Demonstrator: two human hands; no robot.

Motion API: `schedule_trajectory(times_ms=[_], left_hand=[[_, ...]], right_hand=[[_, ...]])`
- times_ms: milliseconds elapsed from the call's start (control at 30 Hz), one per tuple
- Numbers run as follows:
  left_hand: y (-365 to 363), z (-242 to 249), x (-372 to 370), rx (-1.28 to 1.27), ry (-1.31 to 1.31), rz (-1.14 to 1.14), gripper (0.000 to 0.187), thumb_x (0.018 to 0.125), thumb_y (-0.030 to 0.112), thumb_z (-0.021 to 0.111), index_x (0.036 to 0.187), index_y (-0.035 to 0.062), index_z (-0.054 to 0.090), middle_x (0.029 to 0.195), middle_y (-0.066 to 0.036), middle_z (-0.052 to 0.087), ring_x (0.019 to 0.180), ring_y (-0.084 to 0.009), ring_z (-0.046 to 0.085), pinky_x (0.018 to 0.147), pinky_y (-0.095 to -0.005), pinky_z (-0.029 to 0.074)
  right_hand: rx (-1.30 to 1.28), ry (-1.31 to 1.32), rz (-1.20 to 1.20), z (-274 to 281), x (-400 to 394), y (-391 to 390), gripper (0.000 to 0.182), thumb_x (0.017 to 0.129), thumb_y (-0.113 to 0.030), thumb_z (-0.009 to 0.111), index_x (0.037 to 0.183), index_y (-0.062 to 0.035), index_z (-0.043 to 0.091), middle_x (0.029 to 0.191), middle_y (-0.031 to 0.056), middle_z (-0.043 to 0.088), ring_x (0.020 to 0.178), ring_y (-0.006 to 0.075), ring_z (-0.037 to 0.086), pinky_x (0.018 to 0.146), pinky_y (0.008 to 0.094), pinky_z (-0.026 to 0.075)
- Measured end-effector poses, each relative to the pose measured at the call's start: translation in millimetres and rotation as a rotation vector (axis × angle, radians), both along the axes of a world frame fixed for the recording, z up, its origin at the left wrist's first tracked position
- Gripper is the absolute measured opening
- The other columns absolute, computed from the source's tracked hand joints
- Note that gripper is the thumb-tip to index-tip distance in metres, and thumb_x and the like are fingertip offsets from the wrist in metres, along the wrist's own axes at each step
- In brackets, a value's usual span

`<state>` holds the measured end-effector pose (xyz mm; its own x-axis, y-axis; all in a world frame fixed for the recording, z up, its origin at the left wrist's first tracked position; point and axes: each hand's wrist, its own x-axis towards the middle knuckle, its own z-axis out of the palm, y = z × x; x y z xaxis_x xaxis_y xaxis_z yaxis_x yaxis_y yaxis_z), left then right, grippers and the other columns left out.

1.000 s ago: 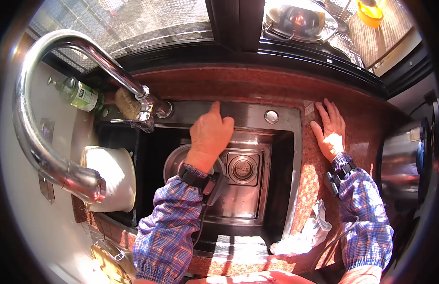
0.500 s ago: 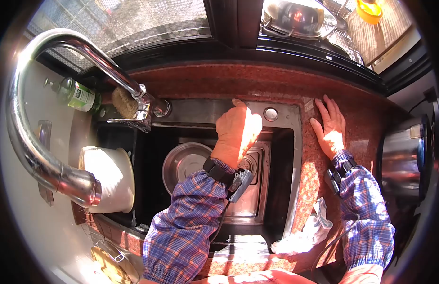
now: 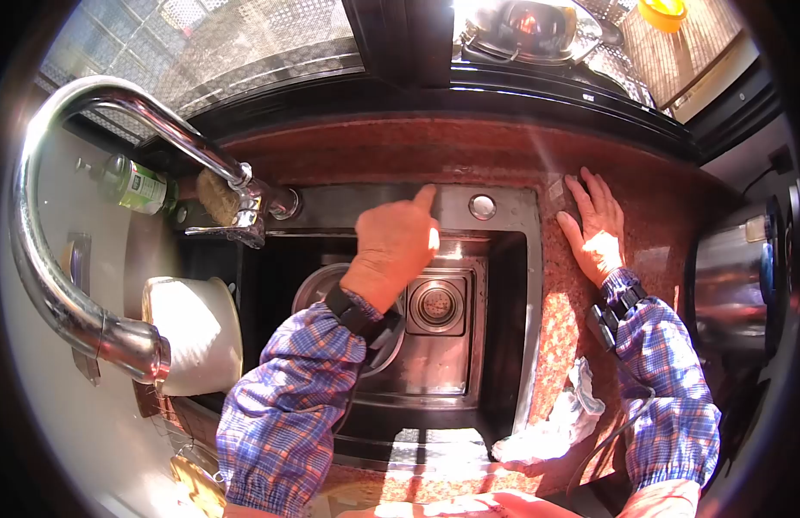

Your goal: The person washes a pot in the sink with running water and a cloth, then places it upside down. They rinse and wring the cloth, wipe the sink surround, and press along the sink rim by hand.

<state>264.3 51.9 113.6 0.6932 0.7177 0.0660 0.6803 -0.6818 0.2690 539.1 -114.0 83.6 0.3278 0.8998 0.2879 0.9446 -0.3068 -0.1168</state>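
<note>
My left hand (image 3: 393, 246) is over the back of the sink (image 3: 529, 293), its index finger stretched to the steel rim near a round knob (image 3: 482, 206). Its other fingers are curled under and partly hidden; I see nothing in them. Below the wrist, a round metal bowl (image 3: 310, 289) sits in the basin, partly covered by my forearm. A square drain (image 3: 437, 306) shows to its right. My right hand (image 3: 598, 226) lies flat, fingers spread, on the red stone countertop (image 3: 566, 324) beside the sink's right edge.
The curved faucet (image 3: 68, 293) arches on the left, with a brown scrubber (image 3: 217, 197) and a green-labelled bottle (image 3: 145, 190) behind it. A white pot (image 3: 193, 332) stands at the sink's left. A crumpled cloth (image 3: 560, 423) lies front right; a metal appliance (image 3: 732, 276) stands far right.
My left hand has shifted left along the sink's back rim, and its index finger now points up and right. The drain has come into view. My right hand stays on the countertop.
</note>
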Motion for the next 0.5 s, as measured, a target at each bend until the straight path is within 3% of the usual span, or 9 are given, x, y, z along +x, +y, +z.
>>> schedule_trajectory(times_ms=[67, 200, 300, 500], left_hand=[[20.9, -14.3, -25.2, 0.245, 0.010, -0.038, 0.039, 0.079, 0.019, 0.063, 0.117, 0.0138, 0.069, 0.084, -0.006, 0.071, 0.083, -0.0282, 0.068, 0.070, -0.0444, 0.053], [38.6, -1.8, -56.8, 0.367, 0.090, -0.070, 0.042, 0.072, 0.014, 0.069, 0.114, 0.0098, 0.070, 0.112, -0.006, 0.060, 0.102, -0.0264, 0.056, 0.080, -0.0397, 0.048], [32.9, -11.9, -42.0, 0.377, -0.088, -0.173, 0.047, 0.071, 0.005, 0.066, 0.118, 0.0099, 0.068, 0.115, -0.003, 0.059, 0.103, -0.0264, 0.056, 0.080, -0.0398, 0.048], [30.9, -15.3, -18.5, 0.392, -0.078, -0.299, 0.051, 0.074, -0.001, 0.064, 0.122, 0.0148, 0.066, 0.117, -0.001, 0.059, 0.105, -0.0234, 0.055, 0.081, -0.0387, 0.047]], right_hand=[[-0.002, 0.001, -0.006, 0.0, -0.2, -0.8, 0.057, 0.093, -0.036, 0.063, 0.145, -0.0188, 0.049, 0.156, 0.0120, 0.038, 0.143, 0.0349, 0.035, 0.117, 0.0489, 0.028], [0.010, -0.003, 0.002, -1.1, 0.3, -0.2, 0.057, 0.092, -0.036, 0.063, 0.145, -0.0189, 0.049, 0.156, 0.0121, 0.038, 0.144, 0.0350, 0.035, 0.117, 0.0490, 0.028], [0.009, -0.004, 0.004, -1.2, 0.8, -0.1, 0.057, 0.093, -0.037, 0.063, 0.145, -0.0189, 0.049, 0.156, 0.0121, 0.038, 0.144, 0.0351, 0.034, 0.117, 0.0490, 0.027], [-0.009, 0.009, 0.000, 0.8, 0.2, -1.0, 0.057, 0.093, -0.037, 0.063, 0.145, -0.0187, 0.049, 0.156, 0.0122, 0.038, 0.144, 0.0349, 0.034, 0.117, 0.0487, 0.027]])
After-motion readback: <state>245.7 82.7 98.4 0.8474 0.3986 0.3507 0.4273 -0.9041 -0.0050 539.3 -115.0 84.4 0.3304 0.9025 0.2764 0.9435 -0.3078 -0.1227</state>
